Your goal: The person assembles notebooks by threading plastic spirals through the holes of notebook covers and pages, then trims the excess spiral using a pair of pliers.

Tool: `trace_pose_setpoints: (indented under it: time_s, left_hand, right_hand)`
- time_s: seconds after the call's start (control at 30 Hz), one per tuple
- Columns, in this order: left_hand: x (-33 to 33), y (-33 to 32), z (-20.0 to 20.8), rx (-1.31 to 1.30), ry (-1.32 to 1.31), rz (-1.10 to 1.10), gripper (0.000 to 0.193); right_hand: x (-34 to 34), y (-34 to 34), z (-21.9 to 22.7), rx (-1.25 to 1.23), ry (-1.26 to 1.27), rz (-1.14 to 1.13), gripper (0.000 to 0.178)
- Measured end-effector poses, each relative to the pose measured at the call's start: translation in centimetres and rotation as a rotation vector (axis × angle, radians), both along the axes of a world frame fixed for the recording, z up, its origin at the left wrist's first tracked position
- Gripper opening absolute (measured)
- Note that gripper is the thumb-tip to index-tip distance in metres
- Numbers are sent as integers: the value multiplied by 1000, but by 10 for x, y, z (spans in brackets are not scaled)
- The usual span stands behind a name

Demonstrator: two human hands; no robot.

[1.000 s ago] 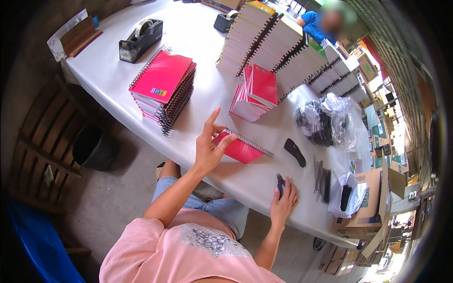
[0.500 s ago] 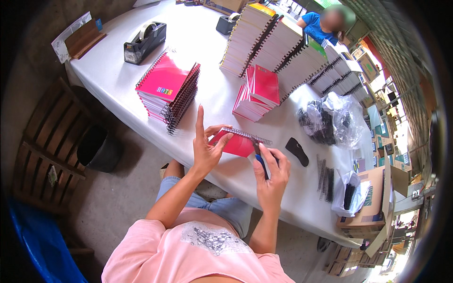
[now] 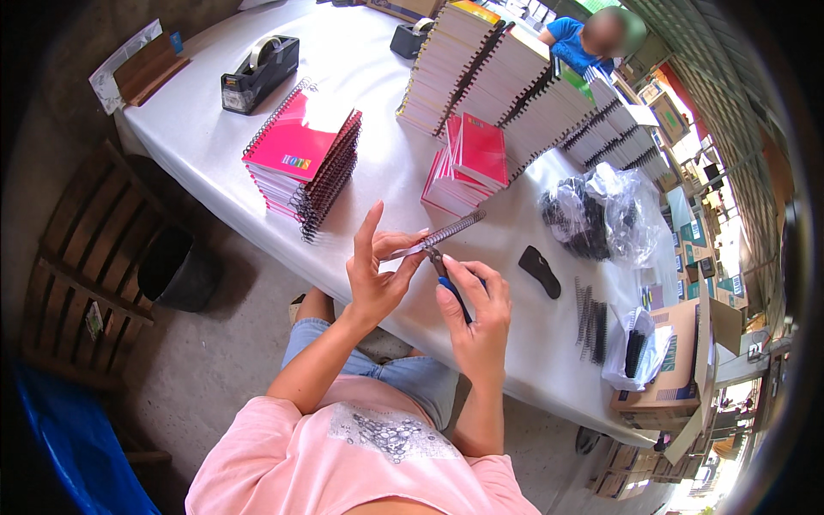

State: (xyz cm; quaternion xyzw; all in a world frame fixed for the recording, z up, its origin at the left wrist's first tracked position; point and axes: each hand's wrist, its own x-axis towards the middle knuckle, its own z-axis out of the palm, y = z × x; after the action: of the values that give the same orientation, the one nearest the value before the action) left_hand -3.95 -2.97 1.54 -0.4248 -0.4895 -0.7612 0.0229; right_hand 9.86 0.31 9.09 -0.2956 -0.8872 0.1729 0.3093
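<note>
My left hand (image 3: 378, 273) pinches a small spiral notebook (image 3: 403, 251) between thumb and fingers, its index finger raised. The notebook is tilted nearly edge-on, with its dark coil (image 3: 457, 228) pointing up to the right. Blue-handled pliers (image 3: 452, 290) are gripped in my right hand (image 3: 477, 313), their jaws at the coil near my left fingertips. Whether the jaws are closed on the wire is too small to tell. Beyond my left hand stands a stack of pink spiral notebooks (image 3: 287, 154). Past the coil is a pile of red-covered booklets (image 3: 477, 153) without visible coils.
Tall stacks of bound books (image 3: 489, 73) stand at the back. Tape dispensers (image 3: 260, 75) sit on the white table. To the right lie a black pouch-like piece (image 3: 539, 271), loose coils (image 3: 590, 322), plastic bags (image 3: 605, 215) and a cardboard box (image 3: 665, 360). A person in blue (image 3: 577, 47) is beyond.
The notebook has turned from showing its red cover to nearly edge-on, and its coil now slants up to the right. My right hand and the pliers have shifted slightly left.
</note>
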Motion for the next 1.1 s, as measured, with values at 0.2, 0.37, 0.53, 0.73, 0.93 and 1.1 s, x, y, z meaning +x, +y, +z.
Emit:
trace_pose_setpoints:
  time_s: [0.2, 0.37, 0.53, 0.73, 0.93, 1.1]
  left_hand:
    - [1, 2, 0, 79, 69, 41, 79]
    - [1, 4, -6, 115, 201, 115, 72]
    - [2, 3, -6, 135, 255, 72, 77]
    - [9, 3, 20, 151, -477, -156, 69]
    - [9, -10, 37, 177, -552, -229, 57]
    - [3, -39, 55, 181, -555, -281, 53]
  right_hand:
    - [4, -2, 4, -54, -14, 26, 31]
    - [13, 4, 6, -520, 71, 138, 34]
    - [18, 8, -11, -1637, 455, 340, 38]
    - [58, 32, -38, -302, -102, -72, 47]
    - [66, 46, -62, -83, -317, -309, 47]
    - [-11, 37, -22, -757, 773, 285, 45]
